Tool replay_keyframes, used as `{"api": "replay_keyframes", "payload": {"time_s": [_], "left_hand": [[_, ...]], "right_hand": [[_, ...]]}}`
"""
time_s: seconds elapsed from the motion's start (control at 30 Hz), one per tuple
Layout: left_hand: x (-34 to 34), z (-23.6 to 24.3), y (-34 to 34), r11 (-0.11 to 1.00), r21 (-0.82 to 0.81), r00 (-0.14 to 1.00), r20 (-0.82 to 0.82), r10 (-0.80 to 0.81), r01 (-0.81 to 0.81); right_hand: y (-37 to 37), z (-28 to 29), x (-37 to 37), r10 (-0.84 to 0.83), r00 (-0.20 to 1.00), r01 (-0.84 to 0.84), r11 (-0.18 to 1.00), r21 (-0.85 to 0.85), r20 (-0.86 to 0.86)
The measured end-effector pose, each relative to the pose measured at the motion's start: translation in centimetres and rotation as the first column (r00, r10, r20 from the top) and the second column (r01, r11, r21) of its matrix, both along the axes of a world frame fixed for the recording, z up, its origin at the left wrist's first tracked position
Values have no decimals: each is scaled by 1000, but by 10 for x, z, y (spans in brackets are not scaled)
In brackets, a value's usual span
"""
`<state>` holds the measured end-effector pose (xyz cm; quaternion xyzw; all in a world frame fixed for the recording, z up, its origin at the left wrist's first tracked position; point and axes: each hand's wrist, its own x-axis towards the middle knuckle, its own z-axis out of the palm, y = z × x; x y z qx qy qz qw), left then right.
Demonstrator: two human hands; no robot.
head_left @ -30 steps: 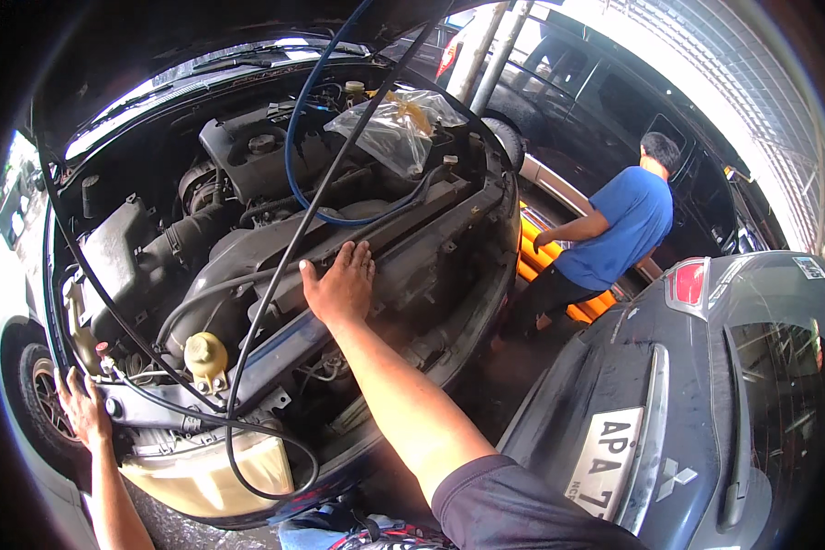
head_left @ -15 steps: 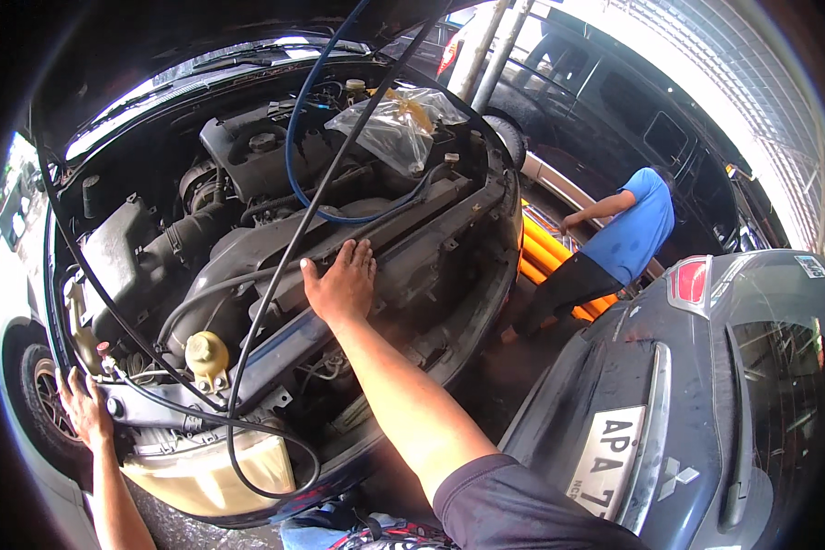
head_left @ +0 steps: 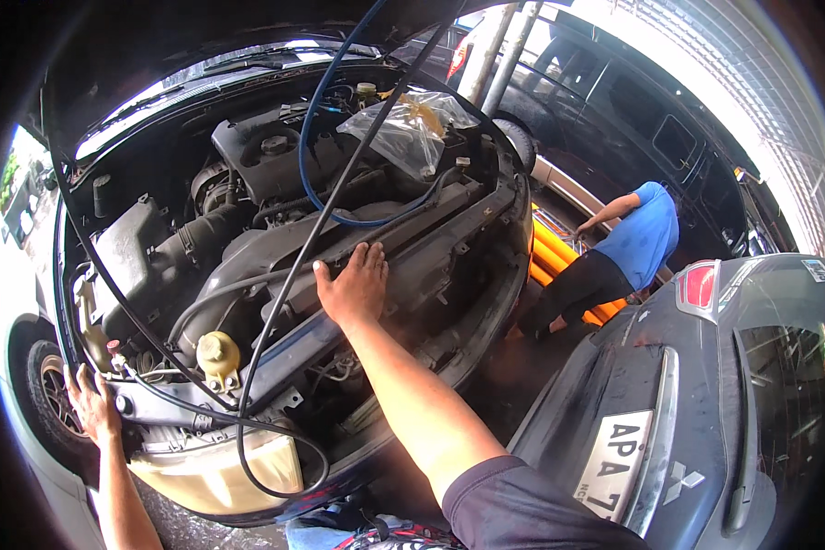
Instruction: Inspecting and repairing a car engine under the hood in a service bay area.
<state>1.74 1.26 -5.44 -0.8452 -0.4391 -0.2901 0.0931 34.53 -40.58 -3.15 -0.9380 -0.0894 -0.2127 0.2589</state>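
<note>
My left hand point(head_left: 92, 408) rests with spread fingers on the front corner of an open engine bay point(head_left: 137, 247), beside the clouded headlight point(head_left: 213, 466). Palm down, my right hand point(head_left: 353, 289) lies with fingers apart on the upper front panel, next to a long black hose point(head_left: 307, 247). Neither hand grips anything. A yellowed reservoir point(head_left: 217, 359) sits between them. Over the engine, a blue hose point(head_left: 305, 163) loops down near a clear plastic bag point(head_left: 403, 137).
A co-worker point(head_left: 631, 243) in a blue shirt bends over yellow equipment point(head_left: 552, 252) beside a dark vehicle point(head_left: 623, 110). A grey car's rear point(head_left: 706, 357) stands close on my right. The raised hood point(head_left: 192, 37) hangs overhead; metal posts point(head_left: 486, 50) rise behind the engine bay.
The co-worker has bent forward and down toward the yellow equipment, arm reaching to it. My hands stay in place; the view has shifted a little, moving the car slightly rightward in the picture.
</note>
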Motion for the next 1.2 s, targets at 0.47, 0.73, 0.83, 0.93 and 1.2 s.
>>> {"api": "replay_keyframes", "payload": {"time_s": [0.47, 0.73, 0.83, 0.93, 1.2], "left_hand": [[3, 18, -21, 998, -39, 999, -13, 48, -48], [6, 28, -37, 997, -81, 998, 54, -10, 15], [6, 31, -38, 997, -82, 999, 51, 13, -9], [4, 33, -42, 994, -101, 998, 58, 38, -32], [6, 31, -40, 994, -96, 997, 65, 52, -45]], "right_hand": [[0, 6, -4, 8, 999, -8, 1000, 13, -40], [-1, 4, -3, 0, 1000, 0, 1000, 21, 7], [1, -2, -1, 7, 1000, -7, 1000, 27, 25], [2, -5, -1, -15, 999, 14, 1000, 14, 38], [1, -7, 3, -26, 999, 26, 1000, -12, 27]]}}
